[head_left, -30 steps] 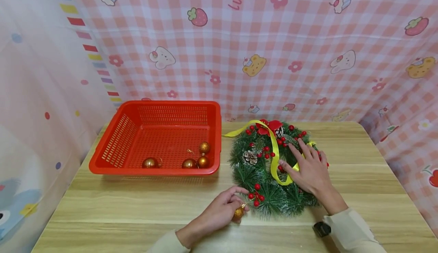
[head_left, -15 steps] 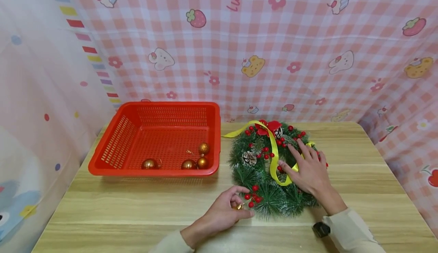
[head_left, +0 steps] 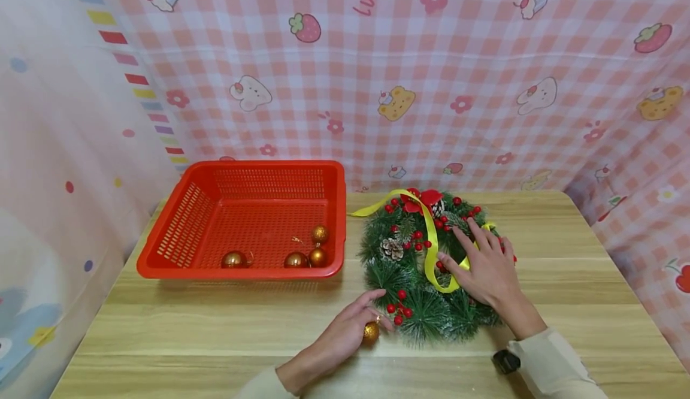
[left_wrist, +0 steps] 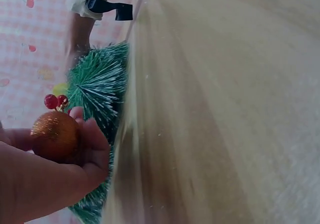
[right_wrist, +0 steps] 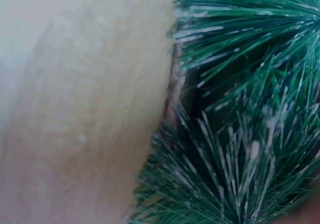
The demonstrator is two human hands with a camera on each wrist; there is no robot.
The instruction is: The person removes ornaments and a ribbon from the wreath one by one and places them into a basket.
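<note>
My left hand (head_left: 342, 334) holds a gold glitter bauble (head_left: 371, 332) beside the near left edge of a green wreath (head_left: 426, 318). In the left wrist view the bauble (left_wrist: 56, 136) sits among the curled fingers, right by a sprig of red berries. That berry sprig (head_left: 399, 311) lies at the wreath's lower left. With fingers spread, my right hand (head_left: 487, 270) rests on the wreath's right side, over part of a yellow ribbon (head_left: 433, 249). Only wreath needles (right_wrist: 240, 184) and table fill most of the right wrist view.
A red plastic basket (head_left: 242, 272) stands left of the wreath, with several gold baubles (head_left: 296, 260) inside. Behind the wooden table (head_left: 215, 333) hangs a pink checked curtain (head_left: 345, 87). A pine cone (head_left: 392, 249) and a red flower (head_left: 422, 200) decorate the wreath.
My left hand has turned, and its bauble, mostly hidden half a second ago, shows again. The berry sprig has shifted slightly left since the first frame. My right hand stays put.
</note>
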